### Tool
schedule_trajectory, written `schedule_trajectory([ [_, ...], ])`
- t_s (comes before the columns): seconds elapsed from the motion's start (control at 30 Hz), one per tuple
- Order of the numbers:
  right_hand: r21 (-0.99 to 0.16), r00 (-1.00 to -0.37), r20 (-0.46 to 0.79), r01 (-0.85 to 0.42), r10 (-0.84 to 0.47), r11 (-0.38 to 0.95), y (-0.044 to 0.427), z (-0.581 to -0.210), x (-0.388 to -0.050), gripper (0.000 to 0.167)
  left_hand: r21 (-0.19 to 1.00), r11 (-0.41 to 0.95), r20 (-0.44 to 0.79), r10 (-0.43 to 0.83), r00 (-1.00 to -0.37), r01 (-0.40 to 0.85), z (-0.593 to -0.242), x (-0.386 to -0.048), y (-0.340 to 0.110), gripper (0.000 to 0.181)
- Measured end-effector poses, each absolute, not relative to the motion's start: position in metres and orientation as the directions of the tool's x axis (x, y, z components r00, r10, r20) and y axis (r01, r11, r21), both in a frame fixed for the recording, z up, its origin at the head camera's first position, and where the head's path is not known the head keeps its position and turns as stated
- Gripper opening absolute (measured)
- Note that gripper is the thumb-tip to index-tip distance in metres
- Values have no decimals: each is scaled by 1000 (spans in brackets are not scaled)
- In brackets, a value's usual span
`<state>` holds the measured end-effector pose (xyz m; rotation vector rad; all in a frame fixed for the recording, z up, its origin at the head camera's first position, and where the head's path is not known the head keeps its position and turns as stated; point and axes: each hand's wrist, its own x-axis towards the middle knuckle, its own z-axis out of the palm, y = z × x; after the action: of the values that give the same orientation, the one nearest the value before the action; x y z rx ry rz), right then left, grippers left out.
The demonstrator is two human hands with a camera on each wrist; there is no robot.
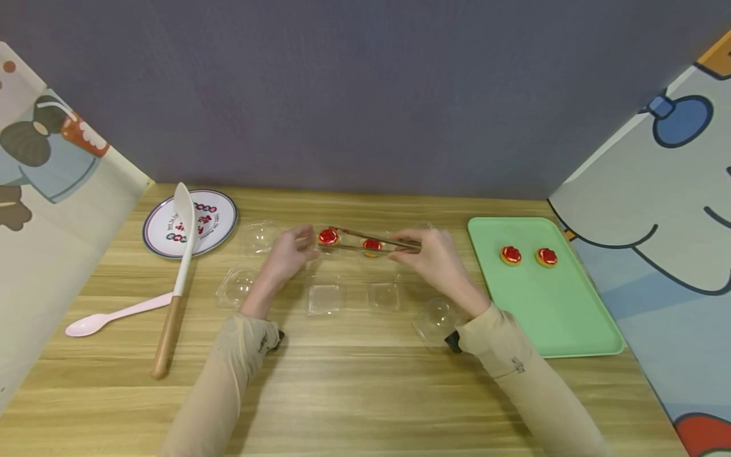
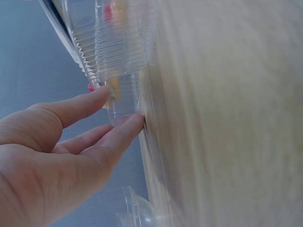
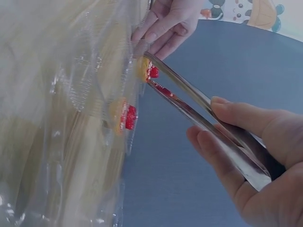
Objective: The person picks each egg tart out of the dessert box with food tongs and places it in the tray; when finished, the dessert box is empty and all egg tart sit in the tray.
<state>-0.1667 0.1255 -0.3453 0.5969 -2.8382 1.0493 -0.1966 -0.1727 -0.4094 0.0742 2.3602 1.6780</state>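
My right hand (image 1: 433, 255) holds metal tongs (image 3: 203, 125), their long arms reaching left over a row of clear plastic cups. The tong tips stand either side of a small red-topped tart (image 1: 328, 237) at the row's left end; whether they touch it I cannot tell. A second red-topped tart (image 1: 372, 245) sits to its right, beneath the tongs. At the row's left end my left hand (image 1: 288, 254) holds the edge of the clear plastic container (image 2: 125, 101) between thumb and fingers. Glare blurs the container's outline.
On the right lies a green tray (image 1: 548, 317) with two tarts (image 1: 511, 255). Clear lids (image 1: 436, 320) and square cups (image 1: 324, 298) lie nearer. At left are a plate (image 1: 219, 238), a long wooden-handled spatula (image 1: 181, 279) across it, and a pink spoon (image 1: 114, 315). A dark wall (image 1: 354, 95) stands behind.
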Motion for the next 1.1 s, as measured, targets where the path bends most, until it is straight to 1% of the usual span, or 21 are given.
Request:
schedule_trajectory([
  [0.13, -639, -929, 181, -360, -322, 679, 132, -341, -162, 34, 935, 340, -168, 181, -969, -98, -409, -197, -172, 73],
  [0.4, -675, -935, 214, -352, -285, 649, 152, -332, -149, 32, 933, 342, -176, 176, -969, -108, -408, -198, -171, 74],
  [0.87, -636, -930, 264, -367, -256, 679, 178, -322, -124, 31, 931, 350, -174, 183, -968, -101, -411, -198, -173, 72],
  [1.1, -644, -942, 251, -335, -224, 688, 187, -321, -111, 31, 936, 338, -172, 186, -967, -102, -410, -197, -172, 72],
])
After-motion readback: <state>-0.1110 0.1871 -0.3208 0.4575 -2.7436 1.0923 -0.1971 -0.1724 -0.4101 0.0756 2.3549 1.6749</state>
